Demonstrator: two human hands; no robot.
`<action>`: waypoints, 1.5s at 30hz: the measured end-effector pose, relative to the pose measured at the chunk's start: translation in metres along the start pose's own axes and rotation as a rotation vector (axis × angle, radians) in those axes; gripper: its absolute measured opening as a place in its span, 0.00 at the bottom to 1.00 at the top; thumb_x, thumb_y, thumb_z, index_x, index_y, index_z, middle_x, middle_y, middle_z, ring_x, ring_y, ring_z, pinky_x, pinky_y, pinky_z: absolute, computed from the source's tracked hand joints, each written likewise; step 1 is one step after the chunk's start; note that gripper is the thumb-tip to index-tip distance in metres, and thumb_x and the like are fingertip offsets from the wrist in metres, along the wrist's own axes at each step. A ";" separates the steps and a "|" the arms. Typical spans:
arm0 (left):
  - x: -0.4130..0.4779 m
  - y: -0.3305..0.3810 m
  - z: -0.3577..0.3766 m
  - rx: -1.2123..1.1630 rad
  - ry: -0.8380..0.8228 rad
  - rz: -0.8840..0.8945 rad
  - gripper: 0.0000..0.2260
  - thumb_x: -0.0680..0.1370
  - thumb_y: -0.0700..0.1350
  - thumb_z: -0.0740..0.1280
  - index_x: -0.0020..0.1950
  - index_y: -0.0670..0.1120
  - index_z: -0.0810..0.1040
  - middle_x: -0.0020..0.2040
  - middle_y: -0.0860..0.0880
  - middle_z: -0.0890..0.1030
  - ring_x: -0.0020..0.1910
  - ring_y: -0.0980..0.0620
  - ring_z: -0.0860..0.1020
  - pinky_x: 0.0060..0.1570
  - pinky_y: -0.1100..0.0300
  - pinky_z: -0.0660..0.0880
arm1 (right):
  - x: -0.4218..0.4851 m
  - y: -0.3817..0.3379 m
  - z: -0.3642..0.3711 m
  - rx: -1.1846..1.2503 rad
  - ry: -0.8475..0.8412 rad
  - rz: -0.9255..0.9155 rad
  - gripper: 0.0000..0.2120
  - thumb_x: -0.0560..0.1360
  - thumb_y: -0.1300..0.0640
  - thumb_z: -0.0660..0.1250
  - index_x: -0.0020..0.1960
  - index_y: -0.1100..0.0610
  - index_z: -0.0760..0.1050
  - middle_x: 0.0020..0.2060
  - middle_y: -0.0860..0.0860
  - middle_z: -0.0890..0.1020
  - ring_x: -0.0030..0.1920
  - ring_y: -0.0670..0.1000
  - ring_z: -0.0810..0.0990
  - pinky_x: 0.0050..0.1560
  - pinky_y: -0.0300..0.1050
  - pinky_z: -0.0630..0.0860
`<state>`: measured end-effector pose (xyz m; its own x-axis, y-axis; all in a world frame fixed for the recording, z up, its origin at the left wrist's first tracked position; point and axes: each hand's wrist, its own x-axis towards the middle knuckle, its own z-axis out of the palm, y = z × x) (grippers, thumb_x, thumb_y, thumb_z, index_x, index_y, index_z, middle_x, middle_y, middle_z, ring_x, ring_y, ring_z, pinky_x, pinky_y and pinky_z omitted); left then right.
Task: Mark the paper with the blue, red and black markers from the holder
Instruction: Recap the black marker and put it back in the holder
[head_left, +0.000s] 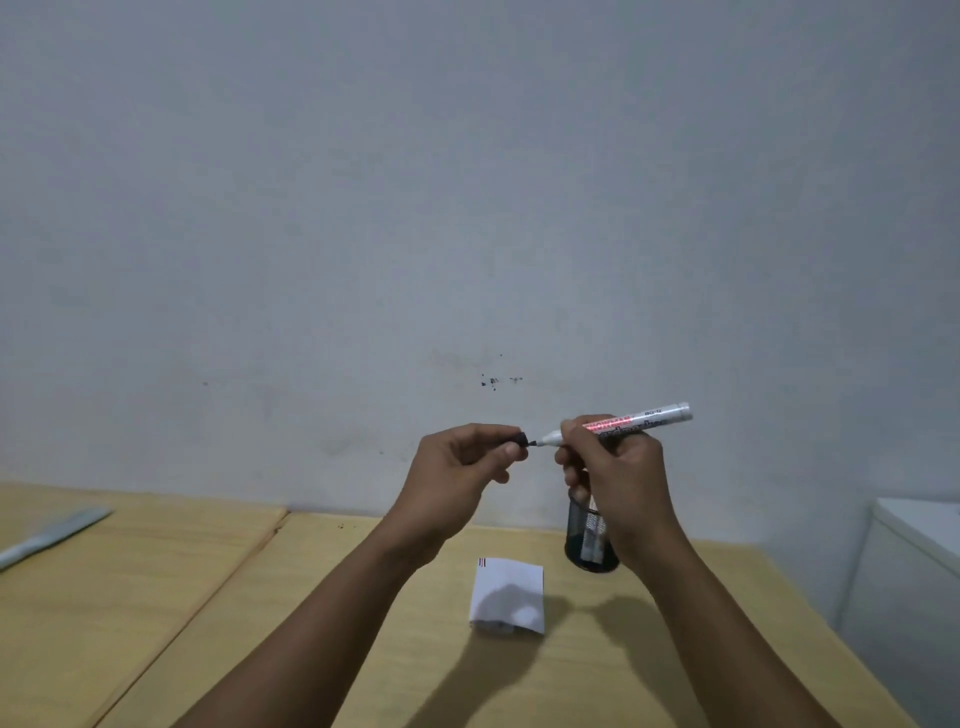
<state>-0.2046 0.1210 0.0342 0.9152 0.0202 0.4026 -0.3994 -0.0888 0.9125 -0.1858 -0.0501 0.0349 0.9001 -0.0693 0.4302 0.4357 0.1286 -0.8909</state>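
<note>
My right hand grips a white-barrelled marker with a black tip, held level in the air and pointing left. My left hand pinches the marker's black cap just off the tip; a small gap shows between cap and tip. Below on the wooden table lies a small white paper with short blue and red strokes at its top left corner. The black mesh holder stands right of the paper, partly hidden by my right wrist, with pale marker barrels inside.
The wooden table has a seam running diagonally on its left part. A grey flat object lies at the far left. A white cabinet stands off the table's right edge. A grey wall rises behind.
</note>
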 end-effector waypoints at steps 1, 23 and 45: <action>-0.002 0.006 0.002 -0.009 -0.006 0.008 0.07 0.77 0.39 0.71 0.55 0.44 0.85 0.46 0.47 0.88 0.35 0.60 0.79 0.32 0.73 0.72 | -0.003 -0.008 -0.001 0.003 -0.009 -0.015 0.08 0.78 0.61 0.68 0.43 0.64 0.82 0.30 0.55 0.80 0.28 0.50 0.74 0.27 0.42 0.69; -0.010 0.041 0.015 0.427 0.138 0.509 0.07 0.74 0.44 0.75 0.51 0.52 0.87 0.38 0.55 0.86 0.38 0.56 0.82 0.36 0.60 0.76 | -0.014 -0.059 -0.004 -0.012 -0.111 -0.022 0.11 0.77 0.52 0.71 0.39 0.57 0.83 0.27 0.53 0.68 0.28 0.49 0.65 0.30 0.42 0.64; 0.011 0.029 0.007 0.183 -0.029 0.290 0.05 0.77 0.44 0.72 0.49 0.47 0.87 0.35 0.50 0.86 0.32 0.57 0.78 0.36 0.61 0.76 | 0.000 -0.030 -0.017 0.445 -0.011 0.097 0.18 0.68 0.58 0.73 0.53 0.68 0.79 0.44 0.58 0.87 0.45 0.54 0.87 0.44 0.44 0.84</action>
<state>-0.2052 0.1118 0.0645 0.7671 -0.0600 0.6388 -0.6293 -0.2641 0.7309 -0.1992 -0.0708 0.0586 0.9357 -0.0257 0.3519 0.3079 0.5467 -0.7787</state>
